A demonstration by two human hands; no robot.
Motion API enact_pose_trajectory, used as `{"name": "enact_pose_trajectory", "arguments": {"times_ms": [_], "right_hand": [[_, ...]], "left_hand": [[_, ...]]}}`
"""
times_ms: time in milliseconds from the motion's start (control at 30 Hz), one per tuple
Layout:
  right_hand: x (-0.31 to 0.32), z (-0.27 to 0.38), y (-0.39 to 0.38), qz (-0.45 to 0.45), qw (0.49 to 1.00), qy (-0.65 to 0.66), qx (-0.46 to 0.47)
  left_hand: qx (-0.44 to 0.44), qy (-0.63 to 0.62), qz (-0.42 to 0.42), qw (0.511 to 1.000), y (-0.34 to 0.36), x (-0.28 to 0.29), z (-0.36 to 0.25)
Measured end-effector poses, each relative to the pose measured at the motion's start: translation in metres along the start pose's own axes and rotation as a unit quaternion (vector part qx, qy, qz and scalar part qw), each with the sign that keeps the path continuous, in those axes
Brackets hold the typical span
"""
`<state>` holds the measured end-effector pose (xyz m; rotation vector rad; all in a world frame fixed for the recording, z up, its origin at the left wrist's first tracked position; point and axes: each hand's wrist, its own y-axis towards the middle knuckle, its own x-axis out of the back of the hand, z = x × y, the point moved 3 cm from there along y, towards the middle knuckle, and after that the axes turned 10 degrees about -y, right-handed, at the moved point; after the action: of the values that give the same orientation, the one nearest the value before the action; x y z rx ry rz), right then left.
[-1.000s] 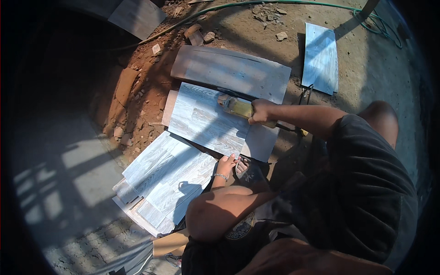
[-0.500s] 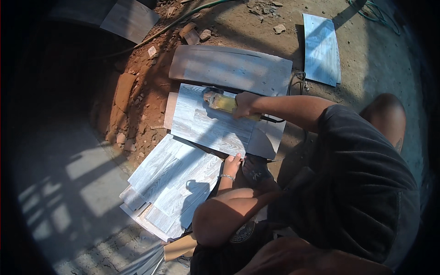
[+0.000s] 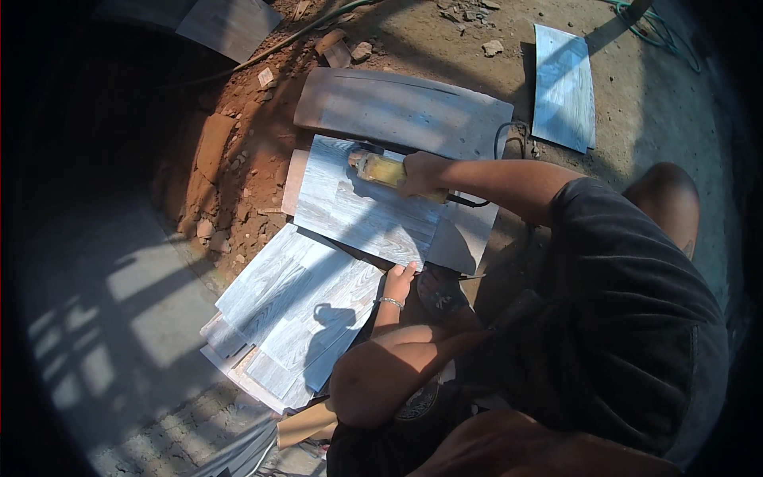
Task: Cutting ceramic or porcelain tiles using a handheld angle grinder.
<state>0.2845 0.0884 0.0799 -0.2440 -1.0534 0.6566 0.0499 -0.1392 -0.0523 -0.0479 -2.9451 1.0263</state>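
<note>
In my right hand (image 3: 420,174) is a yellow angle grinder (image 3: 383,170), its head over the far left part of a pale wood-grain tile (image 3: 362,211). The disc is mostly hidden by the grinder's body. My left hand (image 3: 400,280) grips the tile's near right corner, thumb on top; its other fingers are partly hidden beneath. Under that tile lies a larger plain board or slab (image 3: 459,246). A dark cord runs from the grinder's rear.
A stack of similar tiles (image 3: 306,294) lies at the near left. Beyond the worked tile is a dusty wooden plank (image 3: 405,107). Another tile (image 3: 563,91) rests on the ground at far right. Rubble (image 3: 214,159) lines the left, and my foot (image 3: 443,290) is close by.
The grinder has shifted slightly left over the tile. My left hand stays at the same corner. The whole view has moved a little.
</note>
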Motion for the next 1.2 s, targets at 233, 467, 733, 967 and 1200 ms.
{"name": "enact_pose_trajectory", "arguments": {"times_ms": [233,467,733,967,1200], "right_hand": [[-0.003,-0.003,-0.003,0.036,0.999,0.030,-0.010],[-0.001,-0.005,-0.004,0.028,0.999,0.006,-0.014],[-0.016,-0.043,-0.043,0.033,0.999,0.001,-0.012],[0.020,-0.071,-0.120,0.067,0.997,-0.010,0.029],[0.146,-0.069,-0.184,0.003,0.971,0.229,0.061]], "left_hand": [[0.020,-0.013,0.031,0.999,0.004,0.004,0.010],[0.066,-0.019,0.065,0.996,0.012,0.009,0.017],[0.023,-0.082,0.029,0.996,0.001,-0.005,0.010],[0.055,-0.334,-0.059,0.939,-0.002,-0.024,0.026],[-0.034,-0.554,-0.178,0.812,-0.025,0.042,0.029]]}}
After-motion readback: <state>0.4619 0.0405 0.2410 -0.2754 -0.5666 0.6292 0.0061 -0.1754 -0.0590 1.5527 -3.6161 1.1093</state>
